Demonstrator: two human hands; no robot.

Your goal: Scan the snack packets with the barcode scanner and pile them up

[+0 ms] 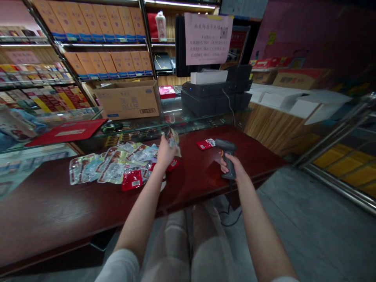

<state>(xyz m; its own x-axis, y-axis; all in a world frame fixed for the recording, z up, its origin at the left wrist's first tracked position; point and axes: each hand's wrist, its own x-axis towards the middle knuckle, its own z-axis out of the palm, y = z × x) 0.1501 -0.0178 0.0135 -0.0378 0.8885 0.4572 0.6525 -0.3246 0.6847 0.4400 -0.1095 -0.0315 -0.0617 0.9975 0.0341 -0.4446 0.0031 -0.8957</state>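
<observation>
My left hand grips a clear snack packet, raised a little above the right end of a spread heap of packets. That heap holds several shiny see-through packets and some red ones, among them a red packet at its front edge. In my right hand is a dark barcode scanner, fingers wrapped round its handle and its head pointing left. A single red packet lies on the table just left of the scanner head. The scanner's cable hangs down past the table edge.
The dark red wooden table runs across in front of me. Behind it, a glass counter bears a cardboard box, a red folder and a black till. A metal rail stands at the right.
</observation>
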